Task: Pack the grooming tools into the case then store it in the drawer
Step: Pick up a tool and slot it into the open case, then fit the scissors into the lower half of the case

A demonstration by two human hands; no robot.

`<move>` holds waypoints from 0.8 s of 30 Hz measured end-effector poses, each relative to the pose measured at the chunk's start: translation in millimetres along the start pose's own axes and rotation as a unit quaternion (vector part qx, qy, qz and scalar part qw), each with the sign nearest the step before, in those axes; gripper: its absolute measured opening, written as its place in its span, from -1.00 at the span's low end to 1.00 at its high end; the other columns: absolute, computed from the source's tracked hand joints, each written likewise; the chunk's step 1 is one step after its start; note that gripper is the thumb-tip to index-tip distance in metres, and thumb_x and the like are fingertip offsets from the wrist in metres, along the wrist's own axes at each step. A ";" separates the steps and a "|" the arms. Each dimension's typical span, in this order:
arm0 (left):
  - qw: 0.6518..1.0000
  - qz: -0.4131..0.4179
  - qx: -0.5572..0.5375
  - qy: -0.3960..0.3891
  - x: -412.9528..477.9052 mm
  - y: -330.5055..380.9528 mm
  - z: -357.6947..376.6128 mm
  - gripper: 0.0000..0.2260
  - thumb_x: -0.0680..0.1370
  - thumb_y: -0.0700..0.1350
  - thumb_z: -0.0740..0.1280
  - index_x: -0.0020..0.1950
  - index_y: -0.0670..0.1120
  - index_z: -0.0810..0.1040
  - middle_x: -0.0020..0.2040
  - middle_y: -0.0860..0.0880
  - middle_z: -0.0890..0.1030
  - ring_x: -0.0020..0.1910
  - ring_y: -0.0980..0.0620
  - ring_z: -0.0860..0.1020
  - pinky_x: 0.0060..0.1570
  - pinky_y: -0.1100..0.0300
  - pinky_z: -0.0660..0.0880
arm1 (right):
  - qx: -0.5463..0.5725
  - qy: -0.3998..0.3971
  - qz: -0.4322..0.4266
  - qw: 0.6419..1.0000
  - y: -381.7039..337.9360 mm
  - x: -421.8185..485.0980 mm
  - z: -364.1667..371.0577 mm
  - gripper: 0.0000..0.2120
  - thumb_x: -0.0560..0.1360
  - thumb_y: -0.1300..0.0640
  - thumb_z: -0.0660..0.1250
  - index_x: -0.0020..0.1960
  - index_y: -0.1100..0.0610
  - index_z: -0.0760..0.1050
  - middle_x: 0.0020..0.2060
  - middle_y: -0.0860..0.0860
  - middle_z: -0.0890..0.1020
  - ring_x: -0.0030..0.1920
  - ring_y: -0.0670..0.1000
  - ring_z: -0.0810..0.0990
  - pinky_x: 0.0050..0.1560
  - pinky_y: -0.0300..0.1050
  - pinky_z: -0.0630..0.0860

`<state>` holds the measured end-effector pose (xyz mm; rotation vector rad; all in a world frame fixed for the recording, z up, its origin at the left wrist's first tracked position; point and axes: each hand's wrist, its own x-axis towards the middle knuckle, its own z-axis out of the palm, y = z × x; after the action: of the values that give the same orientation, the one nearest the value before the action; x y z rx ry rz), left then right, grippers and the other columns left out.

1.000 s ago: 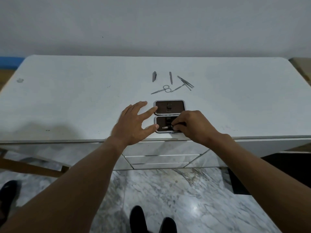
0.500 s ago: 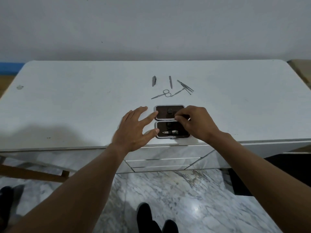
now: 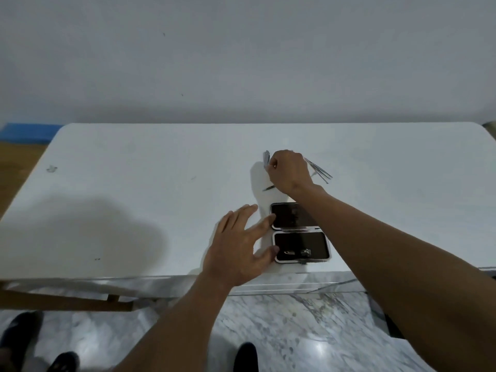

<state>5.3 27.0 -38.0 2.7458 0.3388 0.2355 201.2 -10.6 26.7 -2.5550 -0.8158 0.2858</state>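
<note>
The open dark case [image 3: 303,241] lies near the table's front edge, its two halves one behind the other. A small metal tool [image 3: 296,253] rests in the near half. My left hand [image 3: 239,253] is spread flat on the table, fingertips touching the case's left edge. My right hand [image 3: 288,170] is beyond the case among the loose tools, fingers pinched on a short grey tool [image 3: 266,160]. A scissors tip [image 3: 268,188] pokes out from under that hand. Several slim metal tools [image 3: 319,171] lie to its right. My right forearm covers part of the far half.
The white table [image 3: 161,197] stands against a grey wall. Drawer fronts [image 3: 281,287] show below its front edge, under the case. A wooden frame [image 3: 67,302] sits lower left. Dark shoes [image 3: 245,355] stand on the marble floor.
My right hand left the case, where a metal tool now lies, and reached forward to the loose tools, closing on the short grey one. My left hand stayed beside the case.
</note>
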 end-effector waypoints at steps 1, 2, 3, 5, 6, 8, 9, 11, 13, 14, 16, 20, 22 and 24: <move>1.000 0.000 -0.002 -0.002 0.7 0.2 -1.0 -0.45 0.53 0.34 0.12 0.49 0.20 0.29 0.49 -0.05 0.32 0.50 -0.04 0.22 0.46 -0.08 0.19 | -0.005 0.003 0.012 1.000 -2.6 6.7 2.7 -0.75 0.57 0.14 0.20 -0.02 0.30 0.57 -0.05 0.22 0.66 0.02 0.23 0.59 -0.07 -0.11 0.41; 1.000 0.001 -0.001 -0.004 0.9 0.6 -1.6 -0.45 0.54 0.35 0.11 0.50 0.20 0.28 0.50 -0.04 0.31 0.50 -0.04 0.21 0.46 -0.08 0.18 | -0.009 0.005 0.025 1.000 -4.9 12.7 4.8 -0.75 0.57 0.11 0.22 0.02 0.29 0.54 -0.01 0.22 0.65 0.06 0.22 0.58 -0.09 -0.13 0.37; 1.000 0.003 0.003 -0.006 0.7 0.6 -2.0 -0.45 0.54 0.35 0.09 0.50 0.20 0.27 0.50 -0.05 0.30 0.51 -0.04 0.21 0.46 -0.07 0.18 | -0.015 0.002 0.035 0.999 -7.3 17.3 6.5 -0.74 0.56 0.09 0.23 0.05 0.29 0.52 0.03 0.23 0.63 0.09 0.23 0.56 -0.09 -0.13 0.36; 1.000 0.004 0.009 -0.012 0.6 1.1 -3.2 -0.45 0.55 0.36 0.06 0.50 0.21 0.26 0.51 -0.05 0.28 0.51 -0.05 0.19 0.47 -0.07 0.15 | -0.036 -0.003 0.038 0.999 -11.5 24.1 8.8 -0.72 0.55 0.07 0.26 0.09 0.30 0.48 0.06 0.25 0.59 0.12 0.24 0.54 0.01 -0.06 0.41; 1.000 0.002 0.009 -0.014 0.8 1.1 -3.8 -0.46 0.55 0.35 0.06 0.50 0.21 0.25 0.52 -0.05 0.28 0.52 -0.05 0.18 0.48 -0.07 0.14 | -0.047 -0.003 0.035 0.998 -13.7 26.4 10.2 -0.71 0.55 0.07 0.27 0.09 0.30 0.47 0.06 0.25 0.57 0.12 0.24 0.53 0.08 -0.03 0.42; 1.000 0.004 0.006 -0.015 1.6 2.0 -3.9 -0.47 0.55 0.33 0.07 0.50 0.21 0.25 0.52 -0.07 0.28 0.52 -0.06 0.18 0.49 -0.07 0.12 | -0.064 -0.011 0.026 0.998 -18.3 29.5 11.8 -0.73 0.54 0.06 0.29 0.06 0.28 0.49 0.06 0.24 0.56 0.10 0.25 0.54 0.09 0.00 0.43; 1.000 0.005 0.005 -0.015 1.8 2.6 -4.0 -0.47 0.55 0.32 0.08 0.50 0.21 0.26 0.52 -0.08 0.28 0.52 -0.07 0.18 0.49 -0.08 0.12 | -0.072 -0.018 0.025 0.997 -20.9 30.1 12.0 -0.78 0.54 0.07 0.30 0.00 0.26 0.50 0.03 0.23 0.56 0.08 0.25 0.55 0.03 -0.01 0.43; 1.000 0.005 0.005 -0.016 2.3 2.4 -3.3 -0.48 0.56 0.31 0.08 0.50 0.21 0.24 0.53 -0.09 0.26 0.53 -0.07 0.16 0.50 -0.08 0.09 | -0.084 -0.028 0.022 0.996 -24.2 33.4 11.5 -0.84 0.53 0.20 0.30 -0.21 0.20 0.41 -0.07 0.22 0.57 0.04 0.25 0.58 -0.14 -0.07 0.37; 1.000 0.003 0.004 -0.018 2.2 1.6 -1.7 -0.48 0.56 0.32 0.07 0.51 0.22 0.23 0.54 -0.08 0.24 0.54 -0.06 0.13 0.51 -0.07 0.06 | -0.123 -0.031 0.010 0.992 -27.5 34.7 7.9 -0.88 0.50 0.35 0.24 -0.20 0.21 0.41 -0.07 0.24 0.59 0.02 0.25 0.60 -0.17 -0.10 0.33; 1.000 0.004 0.004 -0.018 2.5 1.4 -1.0 -0.47 0.55 0.31 0.08 0.51 0.22 0.23 0.54 -0.08 0.24 0.54 -0.06 0.13 0.51 -0.06 0.05 | -0.150 -0.028 0.000 0.988 -30.5 33.0 5.6 -0.90 0.49 0.40 0.22 -0.09 0.25 0.47 -0.03 0.24 0.60 0.03 0.25 0.60 -0.15 -0.08 0.35; 1.000 0.005 0.006 -0.017 3.2 2.0 -1.0 -0.47 0.55 0.31 0.10 0.50 0.22 0.23 0.54 -0.08 0.24 0.54 -0.06 0.13 0.51 -0.05 0.04 | -0.199 -0.033 -0.030 0.979 -38.5 27.4 1.9 -0.78 0.45 0.47 0.20 0.03 0.29 0.50 0.02 0.23 0.61 0.06 0.24 0.60 -0.10 -0.07 0.40; 1.000 0.003 0.005 -0.019 2.9 3.2 -1.0 -0.47 0.55 0.31 0.08 0.51 0.23 0.22 0.54 -0.08 0.24 0.54 -0.06 0.12 0.52 -0.05 0.03 | -0.228 -0.051 -0.059 0.970 -40.0 28.8 -3.2 -0.76 0.41 0.51 0.19 -0.05 0.25 0.47 -0.08 0.21 0.59 0.04 0.26 0.59 -0.08 -0.01 0.45; 1.000 -0.001 0.011 -0.023 2.4 2.7 -0.9 -0.46 0.55 0.32 0.06 0.52 0.24 0.19 0.55 -0.07 0.22 0.54 -0.05 0.10 0.52 -0.04 0.02 | -0.210 -0.054 -0.041 0.975 -36.0 31.8 -8.1 -0.81 0.40 0.51 0.19 -0.17 0.24 0.38 -0.29 0.16 0.49 -0.01 0.26 0.59 -0.16 -0.04 0.41; 1.000 -0.006 0.017 -0.021 3.0 4.1 -2.3 -0.45 0.54 0.33 0.06 0.52 0.24 0.18 0.55 -0.06 0.21 0.54 -0.04 0.10 0.52 -0.03 0.01 | -0.170 -0.051 -0.009 0.984 -31.8 36.2 -11.7 -0.75 0.38 0.48 0.20 -0.32 0.21 0.24 -0.32 0.16 0.45 -0.09 0.25 0.54 -0.18 -0.06 0.39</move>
<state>8.6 24.9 -34.0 2.7765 0.3494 0.1691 218.2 29.9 49.6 -2.8674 -0.9991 0.2948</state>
